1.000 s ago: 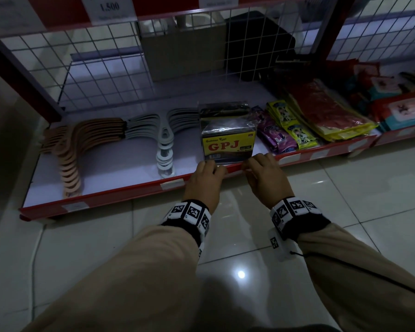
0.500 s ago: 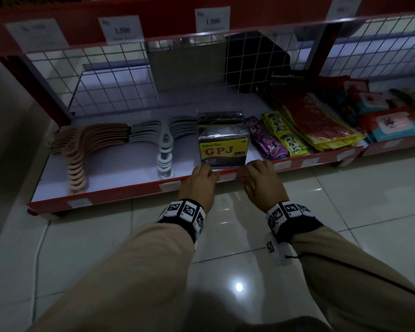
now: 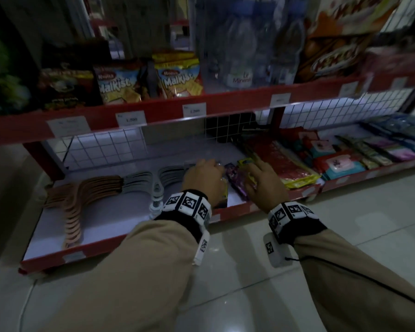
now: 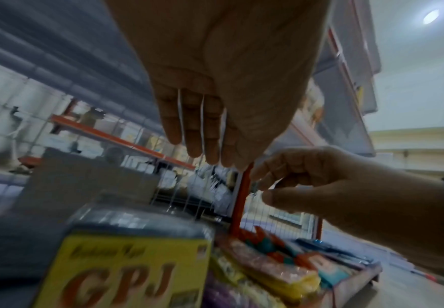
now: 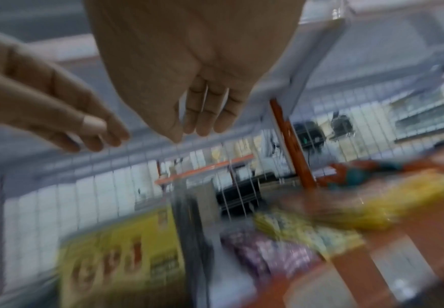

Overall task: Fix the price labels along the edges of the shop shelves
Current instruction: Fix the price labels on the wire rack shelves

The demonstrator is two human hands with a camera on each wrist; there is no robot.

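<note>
My left hand and right hand hover side by side over the goods on the bottom shelf, just behind its red front edge. In the left wrist view the left hand hangs with straight fingers and holds nothing, above the yellow GPJ box. The right hand also hangs relaxed and empty. White price labels sit on the red edge of the shelf above. A small label sits on the bottom edge at the left.
Brown hangers and grey hangers lie at the left of the bottom shelf. Purple sachets, red packs and wipes lie to the right. Biscuit bags and water bottles stand above. A wire mesh backs the shelf.
Both hands have come off the bottom shelf's front edge and risen over the goods. The head view has tilted up, so the upper shelf and its labels now show.
</note>
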